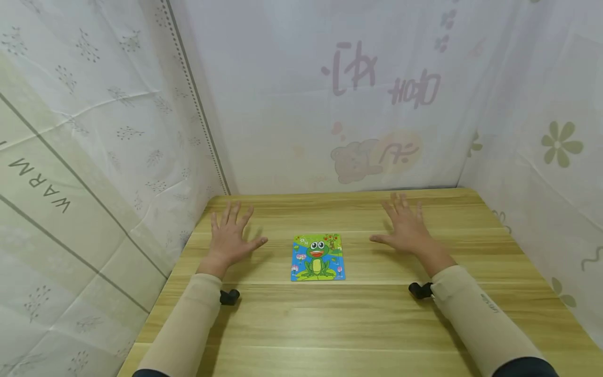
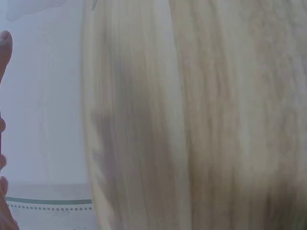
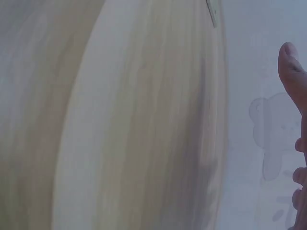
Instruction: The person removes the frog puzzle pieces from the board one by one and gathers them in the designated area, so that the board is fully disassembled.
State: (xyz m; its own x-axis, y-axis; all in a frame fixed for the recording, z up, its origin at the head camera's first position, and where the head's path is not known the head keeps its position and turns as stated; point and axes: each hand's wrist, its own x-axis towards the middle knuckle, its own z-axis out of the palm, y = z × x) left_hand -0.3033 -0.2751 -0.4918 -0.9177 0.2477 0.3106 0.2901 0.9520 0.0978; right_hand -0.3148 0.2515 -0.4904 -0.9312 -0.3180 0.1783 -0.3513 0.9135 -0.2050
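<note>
A square picture board (image 1: 317,257) with a green frog on a blue and green ground lies flat in the middle of the table. To its left is my left hand (image 1: 230,242), fingers spread and holding nothing. My right hand (image 1: 406,229) is on the other side of the board, its fingers also spread wide and nothing in them. Both hands stay apart from the board. At the left edge of the left wrist view only the thumb (image 2: 5,50) and bits of fingers show. The right wrist view has the right thumb (image 3: 292,72) at its right edge.
The wooden table (image 1: 320,324) runs back to a printed white curtain (image 1: 282,104), with more curtain at both sides. Small black wrist mounts (image 1: 230,297) stick out from the inner side of each beige sleeve (image 1: 188,324).
</note>
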